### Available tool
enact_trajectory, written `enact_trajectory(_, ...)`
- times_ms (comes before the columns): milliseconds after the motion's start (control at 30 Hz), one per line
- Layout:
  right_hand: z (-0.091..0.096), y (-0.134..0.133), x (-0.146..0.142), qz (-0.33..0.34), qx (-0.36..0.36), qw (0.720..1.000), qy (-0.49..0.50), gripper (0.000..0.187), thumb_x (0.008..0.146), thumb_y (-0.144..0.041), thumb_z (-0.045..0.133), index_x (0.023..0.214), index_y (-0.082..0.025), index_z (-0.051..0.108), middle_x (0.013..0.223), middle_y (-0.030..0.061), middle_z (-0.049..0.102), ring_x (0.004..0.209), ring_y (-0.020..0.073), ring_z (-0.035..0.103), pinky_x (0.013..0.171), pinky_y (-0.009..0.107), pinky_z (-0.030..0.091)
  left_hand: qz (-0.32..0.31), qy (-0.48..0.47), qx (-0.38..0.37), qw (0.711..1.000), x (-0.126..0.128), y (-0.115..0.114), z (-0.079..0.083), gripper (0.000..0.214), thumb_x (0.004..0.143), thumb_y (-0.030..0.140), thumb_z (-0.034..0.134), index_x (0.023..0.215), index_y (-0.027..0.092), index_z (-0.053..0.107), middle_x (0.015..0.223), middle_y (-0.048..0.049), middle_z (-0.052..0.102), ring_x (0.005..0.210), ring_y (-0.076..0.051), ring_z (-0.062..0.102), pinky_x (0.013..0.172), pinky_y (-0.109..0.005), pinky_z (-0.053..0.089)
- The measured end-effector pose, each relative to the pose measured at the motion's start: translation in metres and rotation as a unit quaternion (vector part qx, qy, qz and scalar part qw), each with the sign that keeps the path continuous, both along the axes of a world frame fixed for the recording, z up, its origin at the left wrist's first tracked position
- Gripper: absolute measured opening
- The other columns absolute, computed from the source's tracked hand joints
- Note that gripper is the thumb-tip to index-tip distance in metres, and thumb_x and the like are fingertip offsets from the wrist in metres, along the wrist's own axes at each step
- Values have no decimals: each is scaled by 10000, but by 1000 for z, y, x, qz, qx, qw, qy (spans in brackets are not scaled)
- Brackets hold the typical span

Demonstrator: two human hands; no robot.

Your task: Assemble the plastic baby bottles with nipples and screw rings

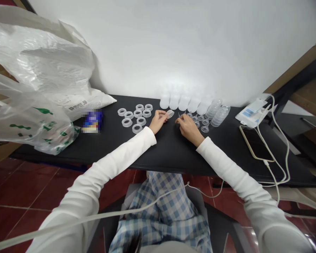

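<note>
My left hand pinches a translucent ring between thumb and fingertips, tilted above the black table. To its left lie several similar loose translucent rings, flat on the tabletop. My right hand is closed, fingertips together, with a small clear edge showing by them; its fingers mostly cover whatever it is. Several small clear domed pieces with flanges stand just right of that hand, some partly behind it. A row of frosted white bottles lines the back near the wall.
Stacked clear cups stand right of the bottles. Farther right are a white-and-blue packet and a phone with white cables. On the left, large plastic bags and a blue packet occupy the table. A white wall rises behind.
</note>
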State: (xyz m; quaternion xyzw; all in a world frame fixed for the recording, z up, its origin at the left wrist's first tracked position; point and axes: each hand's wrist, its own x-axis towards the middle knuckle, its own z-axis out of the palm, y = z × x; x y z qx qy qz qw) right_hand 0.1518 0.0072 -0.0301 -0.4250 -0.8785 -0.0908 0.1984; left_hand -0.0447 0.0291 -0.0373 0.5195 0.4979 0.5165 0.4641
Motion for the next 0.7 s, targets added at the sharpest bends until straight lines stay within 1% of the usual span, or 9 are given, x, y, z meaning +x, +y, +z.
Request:
enact_trajectory(100, 5, -1, 0, 10, -6, 999, 49, 334, 958, -57, 361, 1072, -160, 657, 1030, 141, 591, 907, 245, 557, 867, 401, 489, -3, -81, -63, 995, -1, -2, 10, 181, 1001, 332, 554, 921, 216, 441, 769, 0, 690, 664, -107, 646, 713, -251, 527)
enact_trajectory(167, 8, -3, -1, 21, 3, 992, 126, 297, 1003, -126, 366, 1104, -176, 640, 1042, 134, 608, 953, 247, 587, 894, 407, 506, -6, -99, -76, 992, -1, -4, 13, 192, 1027, 349, 515, 916, 217, 429, 737, -6, 711, 624, -105, 640, 674, -239, 518)
enact_trajectory(267, 11, -7, -6, 29, 22, 964, 265, 205, 1035, -256, 428, 1116, -208, 610, 1045, 114, 636, 984, 245, 621, 899, 424, 536, -11, -93, -69, 993, -1, -5, 14, 218, 1022, 377, 536, 926, 220, 418, 717, -5, 725, 606, -106, 642, 645, -226, 511)
enact_trajectory(367, 9, -10, -11, 38, 13, 934, 356, 165, 1021, -364, 513, 1079, -228, 585, 1023, 88, 659, 926, 221, 652, 846, 412, 571, -15, -66, -57, 996, 1, -4, 11, 214, 1018, 375, 544, 948, 226, 408, 713, 16, 715, 604, -97, 642, 625, -208, 500)
enact_trajectory(467, 4, -9, -14, 51, -19, 915, 400, 233, 1000, -456, 557, 1075, -235, 561, 1024, 73, 675, 903, 202, 680, 823, 393, 592, -28, -23, -27, 999, 2, -5, 7, 186, 1017, 366, 537, 981, 229, 418, 734, 39, 696, 604, -83, 636, 603, -191, 483)
enact_trajectory(533, 1, -7, -14, 53, -33, 909, 413, 265, 987, -485, 574, 1073, -235, 553, 1017, 69, 682, 902, 198, 688, 824, 388, 595, -48, 10, 7, 999, 3, -8, 6, 167, 1012, 367, 532, 1016, 229, 437, 736, 51, 677, 615, -81, 638, 598, -189, 474)
enact_trajectory(600, 0, -5, -14, 52, -30, 907, 416, 252, 980, -470, 587, 1057, -233, 549, 997, 63, 686, 887, 193, 685, 815, 381, 590, -72, 44, 42, 996, 3, -13, 7, 153, 1010, 361, 523, 1051, 229, 457, 717, 62, 650, 623, -84, 639, 607, -194, 469)
enact_trajectory(700, 0, -4, -14, 38, -5, 913, 405, 187, 971, -410, 594, 996, -231, 546, 931, 46, 675, 816, 178, 649, 785, 370, 568, -103, 88, 88, 987, 3, -21, 11, 144, 1000, 344, 531, 1061, 228, 472, 710, 70, 636, 625, -82, 633, 650, -206, 467)
